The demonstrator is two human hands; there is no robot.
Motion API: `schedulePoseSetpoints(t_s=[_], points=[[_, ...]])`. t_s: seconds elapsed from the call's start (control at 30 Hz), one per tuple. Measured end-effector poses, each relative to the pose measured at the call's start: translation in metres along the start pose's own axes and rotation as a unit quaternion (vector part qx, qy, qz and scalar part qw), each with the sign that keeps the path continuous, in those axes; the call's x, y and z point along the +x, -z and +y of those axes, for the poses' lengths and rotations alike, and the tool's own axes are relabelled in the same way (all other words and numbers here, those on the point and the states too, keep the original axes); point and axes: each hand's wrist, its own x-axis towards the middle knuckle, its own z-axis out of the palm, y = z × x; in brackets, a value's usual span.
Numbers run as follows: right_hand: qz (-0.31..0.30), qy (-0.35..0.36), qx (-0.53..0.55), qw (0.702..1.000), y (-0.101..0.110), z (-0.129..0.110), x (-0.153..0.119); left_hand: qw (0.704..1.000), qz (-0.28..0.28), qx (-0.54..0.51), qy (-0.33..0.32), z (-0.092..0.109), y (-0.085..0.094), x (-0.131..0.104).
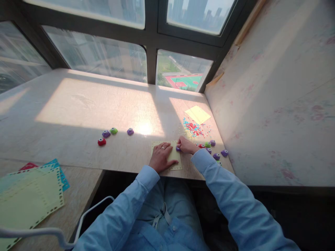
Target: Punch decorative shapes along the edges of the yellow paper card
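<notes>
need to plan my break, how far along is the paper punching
Done: punched sheets are stacked at left, and confetti lies on the table. In hand: left hand flat on a yellow sheet, right hand pressing a purple punch at its edge. Left: another yellow sheet.

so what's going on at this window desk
A person in a blue shirt sits at the desk. The left hand lies flat on a yellow sheet, and the right hand presses a small purple punch at the sheet's right edge. More punches sit to the right, four others to the left, with confetti behind.
</notes>
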Motion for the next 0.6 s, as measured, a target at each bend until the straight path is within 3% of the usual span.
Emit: schedulePoseSetpoints(t_s=[0.27, 0.43, 0.6], points=[[0.005, -0.023, 0.019, 1.0, 0.008, -0.001, -0.009, 1.0, -0.004, -0.005, 0.011, 0.0, -0.001, 0.001], [0.052, 0.034, 0.002, 0.998, 0.008, -0.004, -0.026, 1.0, -0.004, -0.012, 0.019, 0.0, -0.001, 0.001], [0.087, 0.107, -0.098, 0.986, 0.008, 0.001, -0.04, 1.0, 0.003, -0.013, 0.019, -0.002, -0.004, 0.001]])
